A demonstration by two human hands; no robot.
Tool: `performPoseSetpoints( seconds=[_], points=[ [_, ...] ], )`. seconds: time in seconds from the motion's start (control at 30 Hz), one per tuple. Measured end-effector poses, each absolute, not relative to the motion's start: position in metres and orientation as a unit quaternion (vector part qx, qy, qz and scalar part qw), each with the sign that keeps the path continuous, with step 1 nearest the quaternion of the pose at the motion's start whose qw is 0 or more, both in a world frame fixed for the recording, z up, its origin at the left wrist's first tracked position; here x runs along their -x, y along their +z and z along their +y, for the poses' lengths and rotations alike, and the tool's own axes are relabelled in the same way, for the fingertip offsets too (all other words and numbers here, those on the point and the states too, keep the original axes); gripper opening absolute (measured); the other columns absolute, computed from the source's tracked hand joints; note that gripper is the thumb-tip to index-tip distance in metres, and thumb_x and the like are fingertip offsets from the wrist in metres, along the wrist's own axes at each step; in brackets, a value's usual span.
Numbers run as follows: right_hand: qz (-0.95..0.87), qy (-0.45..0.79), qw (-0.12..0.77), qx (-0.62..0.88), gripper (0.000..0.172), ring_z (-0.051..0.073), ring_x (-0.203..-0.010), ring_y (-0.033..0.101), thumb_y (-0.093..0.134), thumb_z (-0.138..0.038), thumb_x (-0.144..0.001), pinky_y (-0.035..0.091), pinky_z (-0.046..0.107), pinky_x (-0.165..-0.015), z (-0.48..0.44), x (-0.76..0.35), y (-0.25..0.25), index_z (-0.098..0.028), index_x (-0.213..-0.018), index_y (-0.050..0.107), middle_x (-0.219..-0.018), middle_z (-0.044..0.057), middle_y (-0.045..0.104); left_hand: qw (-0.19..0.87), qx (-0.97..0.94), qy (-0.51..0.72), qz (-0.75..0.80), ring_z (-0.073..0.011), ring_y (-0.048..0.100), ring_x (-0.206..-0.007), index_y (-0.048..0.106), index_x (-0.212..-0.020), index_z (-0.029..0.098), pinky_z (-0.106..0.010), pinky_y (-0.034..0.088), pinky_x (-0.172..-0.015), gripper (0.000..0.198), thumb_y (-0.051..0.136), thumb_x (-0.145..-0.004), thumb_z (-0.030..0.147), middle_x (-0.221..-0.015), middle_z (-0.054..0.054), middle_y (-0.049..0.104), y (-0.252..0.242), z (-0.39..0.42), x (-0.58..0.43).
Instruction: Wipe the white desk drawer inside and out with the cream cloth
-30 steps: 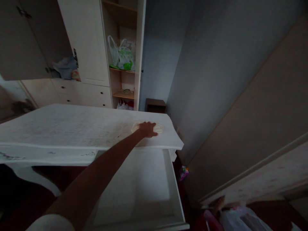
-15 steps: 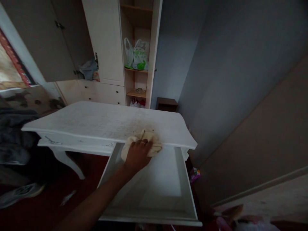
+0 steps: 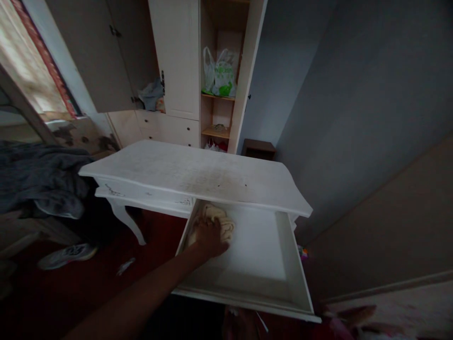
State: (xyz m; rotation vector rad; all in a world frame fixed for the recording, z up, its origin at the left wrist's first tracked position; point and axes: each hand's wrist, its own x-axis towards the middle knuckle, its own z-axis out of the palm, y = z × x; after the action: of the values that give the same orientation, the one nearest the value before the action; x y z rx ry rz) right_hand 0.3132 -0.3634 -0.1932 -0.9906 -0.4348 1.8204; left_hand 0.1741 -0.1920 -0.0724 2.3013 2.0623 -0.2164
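My left hand [image 3: 208, 236] reaches into the pulled-out drawer [image 3: 262, 241] of a white desk. Its fingers are bent over a crumpled cream cloth [image 3: 222, 222], pressed down near the drawer's back left corner. The drawer is white inside, with nothing else lying in it. Above it, the desk top [image 3: 170, 163] bears a grey-brown smudge and a couple of small dark specks near the front edge. My right hand is out of view.
Dark grey clothing [image 3: 38, 174] is piled at the left. A shoe [image 3: 67, 255] lies on the red floor. Behind the desk stands a white wardrobe [image 3: 180, 61] with open doors and a plastic bag [image 3: 224, 78] on a shelf. A grey wall [image 3: 354, 118] runs along the right.
My left hand and the cloth have moved from the desk's front edge down into the drawer, toward its left side. The view has shifted left.
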Motion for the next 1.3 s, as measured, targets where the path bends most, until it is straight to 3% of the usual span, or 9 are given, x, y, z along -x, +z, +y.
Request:
performPoseSetpoints(
  seconds=[0.17, 0.3, 0.43, 0.57, 0.8, 1.03, 1.3],
  points=[
    [-0.165, 0.787, 0.469, 0.366, 0.034, 0.018, -0.051, 0.060, 0.087, -0.047, -0.057, 0.049, 0.029, -0.046, -0.353, -0.318, -0.210, -0.020, -0.063, 0.069, -0.055, 0.003, 0.064, 0.018, -0.736, -0.048, 0.675, -0.0497, 0.040, -0.133, 0.031, -0.151, 0.003, -0.057, 0.037, -0.100, 0.094, 0.059, -0.080, 0.057, -0.146, -0.034, 0.040, -0.072, -0.165, -0.173],
    [-0.110, 0.808, 0.458, 0.355, 0.030, 0.019, -0.059, 0.064, 0.092, -0.040, -0.052, 0.053, 0.031, -0.054, -0.352, -0.327, -0.231, -0.021, -0.064, 0.071, -0.068, 0.005, 0.072, 0.015, -0.719, -0.026, 0.694, -0.0448, 0.050, -0.126, 0.034, -0.147, -0.003, -0.050, 0.043, -0.095, 0.086, 0.054, -0.084, 0.052, -0.137, -0.035, 0.050, -0.069, -0.147, -0.175],
    [-0.045, 0.800, 0.481, 0.357, 0.034, 0.017, -0.062, 0.065, 0.096, -0.036, -0.043, 0.051, 0.027, -0.053, -0.357, -0.325, -0.247, -0.021, -0.059, 0.071, -0.069, 0.005, 0.073, -0.021, -0.715, -0.025, 0.699, -0.0461, 0.046, -0.130, 0.038, -0.144, -0.005, -0.055, 0.033, -0.104, 0.086, 0.055, -0.082, 0.053, -0.138, -0.035, 0.049, -0.074, -0.141, -0.184],
    [-0.112, 0.793, 0.493, 0.341, 0.031, 0.018, -0.051, 0.060, 0.090, -0.044, -0.056, 0.047, 0.031, -0.047, -0.363, -0.318, -0.242, -0.020, -0.066, 0.072, -0.059, 0.005, 0.068, -0.015, -0.733, -0.004, 0.680, -0.0452, 0.045, -0.131, 0.041, -0.142, -0.003, -0.056, 0.025, -0.109, 0.085, 0.055, -0.081, 0.054, -0.137, -0.032, 0.052, -0.079, -0.139, -0.194],
    [-0.175, 0.795, 0.478, 0.331, 0.038, 0.016, -0.047, 0.054, 0.078, -0.057, -0.069, 0.049, 0.035, -0.055, -0.366, -0.318, -0.232, -0.020, -0.070, 0.072, -0.050, 0.002, 0.059, 0.000, -0.808, 0.038, 0.588, -0.0395, 0.049, -0.128, 0.043, -0.141, -0.001, -0.050, 0.025, -0.111, 0.087, 0.060, -0.078, 0.056, -0.131, -0.028, 0.059, -0.084, -0.134, -0.225],
    [-0.203, 0.786, 0.482, 0.330, 0.041, 0.018, -0.051, 0.054, 0.075, -0.061, -0.069, 0.049, 0.036, -0.058, -0.368, -0.315, -0.243, -0.021, -0.063, 0.069, -0.049, 0.002, 0.056, -0.016, -0.873, 0.070, 0.483, -0.0364, 0.056, -0.115, 0.048, -0.137, 0.001, -0.047, 0.034, -0.103, 0.085, 0.064, -0.075, 0.057, -0.121, -0.026, 0.065, -0.092, -0.128, -0.276],
    [-0.182, 0.779, 0.494, 0.341, 0.046, 0.017, -0.058, 0.057, 0.077, -0.063, -0.067, 0.048, 0.032, -0.055, -0.376, -0.314, -0.242, -0.020, -0.078, 0.070, -0.064, 0.003, 0.061, 0.036, -0.925, 0.098, 0.366, -0.0307, 0.058, -0.111, 0.054, -0.127, 0.011, -0.042, 0.043, -0.098, 0.063, 0.064, -0.076, 0.045, -0.110, -0.016, 0.070, -0.087, -0.109, -0.316]
  ],
)
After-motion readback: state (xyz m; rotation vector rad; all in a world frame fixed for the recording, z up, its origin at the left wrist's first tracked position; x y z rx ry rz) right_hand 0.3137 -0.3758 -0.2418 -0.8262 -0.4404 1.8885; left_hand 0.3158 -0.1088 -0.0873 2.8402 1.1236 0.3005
